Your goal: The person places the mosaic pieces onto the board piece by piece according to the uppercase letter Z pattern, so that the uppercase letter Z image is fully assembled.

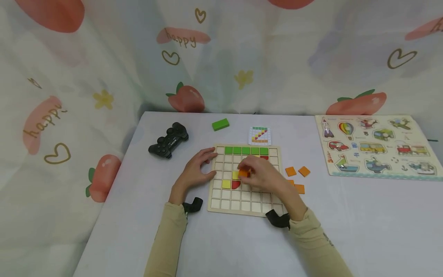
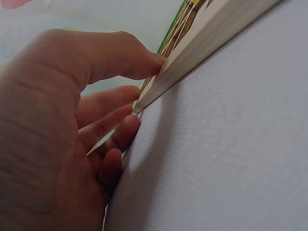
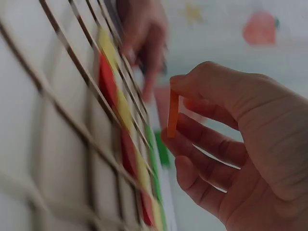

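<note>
My right hand (image 1: 264, 175) pinches a thin orange square tile (image 3: 173, 113) between thumb and fingertips, held just above the middle of a wooden grid board (image 1: 216, 208). Resting against the board's left edge is my left hand (image 1: 194, 173), its thumb and fingertips touching the rim (image 2: 192, 57). Green square tiles (image 1: 245, 150) fill several cells of the top row. Below them, yellow tiles (image 1: 226, 184) and red rounded tiles (image 1: 236, 185) run in a diagonal, partly hidden by the right hand. To the board's right lie several loose orange tiles (image 1: 290, 171).
A small pattern card (image 1: 260, 135) lies behind the board, with a green block (image 1: 220, 124) to its left. A black game controller (image 1: 168, 140) sits at the back left. A picture puzzle board (image 1: 377, 148) occupies the back right of the white table.
</note>
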`<state>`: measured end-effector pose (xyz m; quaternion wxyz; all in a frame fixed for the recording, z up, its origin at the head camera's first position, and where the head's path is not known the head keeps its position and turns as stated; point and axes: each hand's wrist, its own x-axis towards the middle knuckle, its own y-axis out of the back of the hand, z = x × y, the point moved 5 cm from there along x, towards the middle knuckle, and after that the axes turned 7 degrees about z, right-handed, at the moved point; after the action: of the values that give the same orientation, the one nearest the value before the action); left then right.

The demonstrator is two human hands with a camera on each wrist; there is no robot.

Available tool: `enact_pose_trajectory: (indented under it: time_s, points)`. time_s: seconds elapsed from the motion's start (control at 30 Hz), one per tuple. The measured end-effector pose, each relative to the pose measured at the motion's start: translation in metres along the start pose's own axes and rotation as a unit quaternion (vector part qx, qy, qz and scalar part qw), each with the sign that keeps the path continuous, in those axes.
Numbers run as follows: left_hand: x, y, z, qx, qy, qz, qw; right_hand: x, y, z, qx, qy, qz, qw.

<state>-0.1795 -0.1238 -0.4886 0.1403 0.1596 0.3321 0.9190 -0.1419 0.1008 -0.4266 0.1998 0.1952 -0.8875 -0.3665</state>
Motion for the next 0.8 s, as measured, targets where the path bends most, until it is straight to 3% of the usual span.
enact_pose_trajectory:
  time_s: [0.13, 0.3, 0.53, 0.8]
  points:
    - [0.000, -0.001, 0.000, 0.002, 0.004, -0.006, 1.0000, 0.001, -0.035, -0.026, -0.032, 0.034, -0.053, 0.9975]
    - [-0.002, -0.001, 0.000, 0.004, 0.007, -0.006, 0.9999, 0.000, -0.055, -0.038, -0.076, 0.060, -0.085, 0.9917]
    - [-0.001, 0.000, 0.001, 0.006, -0.004, 0.000, 1.0000, 0.000, -0.058, -0.040, -0.086, 0.075, -0.082, 0.9900]
    - [0.000, 0.000, 0.000, 0.009, -0.007, -0.001, 0.9999, 0.001, -0.055, -0.034, -0.041, 0.055, -0.082, 0.9942]
